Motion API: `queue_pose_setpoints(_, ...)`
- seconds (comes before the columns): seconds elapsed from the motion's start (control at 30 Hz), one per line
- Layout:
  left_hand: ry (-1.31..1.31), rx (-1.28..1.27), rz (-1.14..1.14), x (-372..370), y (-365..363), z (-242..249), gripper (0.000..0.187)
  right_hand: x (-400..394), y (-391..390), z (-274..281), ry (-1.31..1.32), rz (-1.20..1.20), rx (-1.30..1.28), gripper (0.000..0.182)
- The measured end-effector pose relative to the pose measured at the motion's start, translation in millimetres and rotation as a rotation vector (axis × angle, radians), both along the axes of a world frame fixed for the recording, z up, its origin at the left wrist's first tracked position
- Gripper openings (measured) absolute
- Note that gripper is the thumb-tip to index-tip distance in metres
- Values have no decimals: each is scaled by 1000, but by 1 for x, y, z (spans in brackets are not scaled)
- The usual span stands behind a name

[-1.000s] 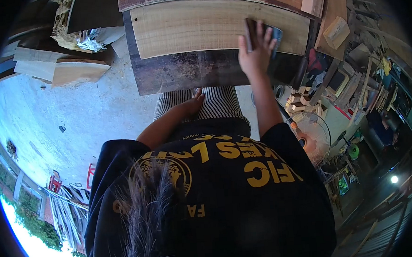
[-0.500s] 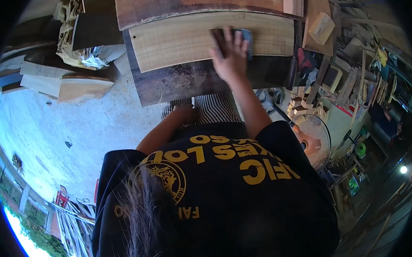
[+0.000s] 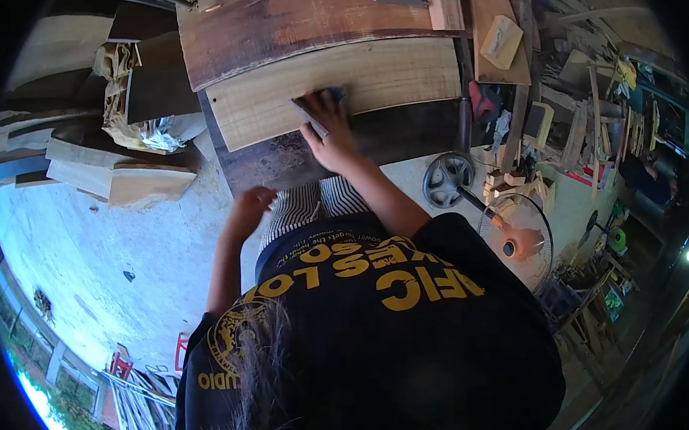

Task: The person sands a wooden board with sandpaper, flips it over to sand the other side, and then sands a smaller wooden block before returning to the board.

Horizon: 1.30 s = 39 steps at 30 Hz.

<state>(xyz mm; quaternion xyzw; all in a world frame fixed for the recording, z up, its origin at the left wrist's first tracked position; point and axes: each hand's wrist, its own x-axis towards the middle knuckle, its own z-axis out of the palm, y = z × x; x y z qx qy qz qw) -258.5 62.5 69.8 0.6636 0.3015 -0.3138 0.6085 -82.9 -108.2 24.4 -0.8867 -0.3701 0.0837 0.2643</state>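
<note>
A pale, slightly curved board (image 3: 399, 76) with a small dark hole near its left end lies on a dark bench top (image 3: 272, 163). My right hand (image 3: 333, 138) presses a dark sheet or pad (image 3: 308, 108) flat against the middle of the board; it looks like sandpaper, partly hidden under the fingers. Off the bench's front left corner, my left hand (image 3: 254, 204) is raised near the striped trousers, with its fingers loosely bent and apart, holding nothing. Behind the pale board lies a wide reddish-brown plank (image 3: 296, 27).
A fan (image 3: 515, 245) with an orange hub stands to the right, beside its round base (image 3: 448, 180). Wood offcuts (image 3: 144, 183) lie at the left. A small wood block (image 3: 501, 42) rests at the back right. Far right, another person (image 3: 645, 180) is partly visible.
My right hand has slid left along the board with the dark pad. My left hand has moved away from my lap to the left. The view has shifted slightly.
</note>
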Motion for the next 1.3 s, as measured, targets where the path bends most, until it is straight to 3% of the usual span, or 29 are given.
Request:
queue_pose_setpoints(0.03, -61, 219, 74, 4, 7, -4, 33, -2, -3, 18, -8, -4, 2, 56)
queue_pose_setpoints(0.1, -244, 718, 152, 9, 18, -15, 43, -1, -11, 64, 1118, -450, 206, 56)
queue_pose_setpoints(0.13, -370, 1000, 150, 10, 22, -26, 54, -2, -26, 51, 1126, -483, 396, 59)
queue_pose_setpoints(0.17, -403, 1096, 71, 14, 27, -35, 87, 2, -36, 55, 1388, -553, 711, 59)
queue_pose_setpoints(0.2, -405, 1099, 74, 17, 30, -43, 87, 6, -47, 60, 1636, -612, 1039, 58)
queue_pose_setpoints(0.3, -269, 1086, 62, 33, 31, -46, 111, 26, -86, 71, 1758, -759, 1217, 58)
queue_pose_setpoints(0.53, -350, 1043, 136, 39, 24, -62, 106, 31, -119, 78, 1765, -796, 1319, 52)
queue_pose_setpoints(0.63, -315, 952, 205, 39, 23, -61, 100, 27, -123, 78, 1750, -774, 1357, 52)
queue_pose_setpoints(0.7, -302, 980, 234, 40, 20, -59, 95, 25, -129, 71, 1512, -943, 1241, 51)
queue_pose_setpoints(0.87, -271, 1003, 218, 40, 21, -59, 94, 27, -158, 48, 1283, -972, 1157, 53)
queue_pose_setpoints(0.93, -250, 948, 218, 40, 22, -59, 94, 31, -165, 36, 833, -1148, 851, 55)
queue_pose_setpoints(0.97, -233, 971, 215, 40, 21, -59, 93, 34, -166, 38, 514, -1104, 470, 54)
queue_pose_setpoints(1.0, -237, 973, 220, 40, 20, -59, 93, 36, -168, 39, 511, -1100, 475, 54)
queue_pose_setpoints(1.07, -249, 946, 239, 39, 20, -57, 93, 41, -165, 51, 320, -701, 158, 50)
queue_pose_setpoints(1.1, -260, 948, 241, 39, 20, -55, 93, 45, -161, 55, 250, -591, 126, 42)
queue_pose_setpoints(1.23, -283, 941, 242, 39, 20, -56, 93, 51, -143, 21, -93, -388, -6, 40)
queue_pose_setpoints(1.3, -262, 937, 247, 39, 20, -57, 91, 50, -127, 8, -119, -379, -54, 40)
